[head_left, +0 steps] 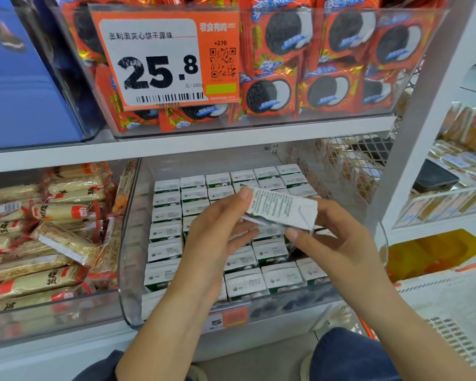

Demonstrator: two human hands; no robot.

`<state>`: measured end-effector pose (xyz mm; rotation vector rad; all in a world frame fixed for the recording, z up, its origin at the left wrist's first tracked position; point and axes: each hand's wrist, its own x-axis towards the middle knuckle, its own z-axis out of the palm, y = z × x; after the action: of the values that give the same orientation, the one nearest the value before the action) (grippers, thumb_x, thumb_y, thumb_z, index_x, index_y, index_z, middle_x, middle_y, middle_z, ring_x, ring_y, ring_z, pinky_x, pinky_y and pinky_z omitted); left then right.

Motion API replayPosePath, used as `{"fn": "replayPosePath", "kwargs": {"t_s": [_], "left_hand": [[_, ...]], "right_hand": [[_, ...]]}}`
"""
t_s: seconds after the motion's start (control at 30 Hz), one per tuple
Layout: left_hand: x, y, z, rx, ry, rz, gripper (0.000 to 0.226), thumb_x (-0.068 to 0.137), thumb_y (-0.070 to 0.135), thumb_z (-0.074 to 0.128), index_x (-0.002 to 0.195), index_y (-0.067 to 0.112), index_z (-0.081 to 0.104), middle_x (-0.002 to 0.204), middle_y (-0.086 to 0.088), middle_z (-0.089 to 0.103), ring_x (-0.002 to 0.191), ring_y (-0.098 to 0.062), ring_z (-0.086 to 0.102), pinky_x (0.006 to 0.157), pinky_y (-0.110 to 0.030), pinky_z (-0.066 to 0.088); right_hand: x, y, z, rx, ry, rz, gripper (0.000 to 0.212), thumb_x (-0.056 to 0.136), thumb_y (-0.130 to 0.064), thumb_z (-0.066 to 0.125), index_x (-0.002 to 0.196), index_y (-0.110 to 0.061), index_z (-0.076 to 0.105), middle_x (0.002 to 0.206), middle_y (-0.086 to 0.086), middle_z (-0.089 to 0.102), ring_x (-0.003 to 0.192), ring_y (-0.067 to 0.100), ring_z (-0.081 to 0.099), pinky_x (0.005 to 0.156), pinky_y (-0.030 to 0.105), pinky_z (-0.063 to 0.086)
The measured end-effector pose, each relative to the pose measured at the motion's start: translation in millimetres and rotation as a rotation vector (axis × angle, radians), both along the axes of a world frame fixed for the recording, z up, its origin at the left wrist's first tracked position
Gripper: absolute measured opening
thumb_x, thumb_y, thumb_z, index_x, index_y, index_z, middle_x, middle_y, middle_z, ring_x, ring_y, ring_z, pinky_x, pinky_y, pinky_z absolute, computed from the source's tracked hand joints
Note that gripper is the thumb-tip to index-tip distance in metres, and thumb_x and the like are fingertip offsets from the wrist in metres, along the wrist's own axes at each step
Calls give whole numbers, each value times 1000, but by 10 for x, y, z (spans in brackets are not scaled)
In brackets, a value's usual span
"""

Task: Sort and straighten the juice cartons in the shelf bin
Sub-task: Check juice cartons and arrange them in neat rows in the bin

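A clear plastic shelf bin [129, 270] holds several rows of white-and-green juice cartons [166, 232], standing upright with their tops showing. Above them both hands hold one loose carton [283, 209], which lies on its side and is tilted. My left hand [217, 229] pinches its left end with thumb on top and fingers underneath. My right hand [333, 237] grips its right end, thumb at the lower corner. The hands hide some cartons in the middle of the bin.
A neighbouring bin at the left is full of wrapped snack bars [52, 243]. The shelf above carries red cookie packs [286, 67] behind a large orange price tag [162, 59]. A wire mesh panel [349, 160] and a white shelf post [412, 138] stand at the right.
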<state>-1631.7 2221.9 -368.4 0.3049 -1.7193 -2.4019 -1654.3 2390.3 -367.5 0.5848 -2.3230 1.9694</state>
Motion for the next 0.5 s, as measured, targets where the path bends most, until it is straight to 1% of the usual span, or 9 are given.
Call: {"fn": "replayPosePath", "kwargs": {"t_s": [0.07,0.13,0.17,0.2,0.23,0.27,0.37,0.43,0.5], "left_hand": [[-6,1,-10,-71,-18,-70,52,60,60,68,95,21,73,94,-2,75,85,-18,72,72,-25,58],[-6,0,-16,-145,-9,-127,44,64,62,64,90,29,75,93,1,75,85,-16,72,72,-25,58],[-2,-3,-19,-192,2,-149,39,66,61,63,90,33,74,92,4,75,85,-14,72,72,-24,58],[0,1,-21,-249,10,-159,34,67,60,64,89,35,73,90,6,74,84,-12,71,71,-22,57],[5,7,-26,-304,14,-157,33,67,58,65,88,34,73,85,6,74,82,-9,71,70,-20,57],[7,15,-36,-343,14,-146,35,66,58,66,86,31,73,81,7,73,80,-8,70,69,-19,56],[-2,48,-67,-382,-10,-102,42,66,60,69,86,24,71,76,11,71,77,-4,69,72,-23,57],[-7,61,-85,-429,-9,-95,39,71,61,72,89,27,70,80,11,71,81,-5,68,78,-30,57],[-1,62,-115,-532,33,-106,36,73,63,68,92,34,68,86,13,71,86,-2,66,80,-30,53]], "right_hand": [[-1,25,10,-17,7,-51,29,71,-45,70,99,-36,68,97,-17,71,92,0,64,75,15,52],[-33,58,29,-52,-48,-86,26,74,-48,70,95,-32,71,88,-11,73,83,2,66,71,17,54],[-58,72,33,-84,-94,-96,31,75,-48,68,94,-24,72,83,-5,73,78,5,67,69,17,54],[-85,85,37,-127,-154,-108,40,74,-47,65,92,-12,71,76,1,71,73,9,67,67,17,54],[-109,99,42,-168,-218,-117,46,73,-46,63,88,-3,69,71,6,69,68,10,66,63,15,53],[-125,107,47,-198,-274,-121,46,74,-44,61,86,1,68,68,6,68,64,8,65,59,14,52],[-140,110,33,-196,-337,-93,39,79,-38,60,88,-2,70,67,-3,70,62,4,66,57,13,52],[-139,137,36,-226,-341,-70,38,76,-38,61,91,-5,71,71,-5,70,67,3,66,59,15,53],[-137,192,73,-259,-314,-43,33,75,-37,63,94,-12,72,79,-4,73,75,6,68,63,17,53]]}}
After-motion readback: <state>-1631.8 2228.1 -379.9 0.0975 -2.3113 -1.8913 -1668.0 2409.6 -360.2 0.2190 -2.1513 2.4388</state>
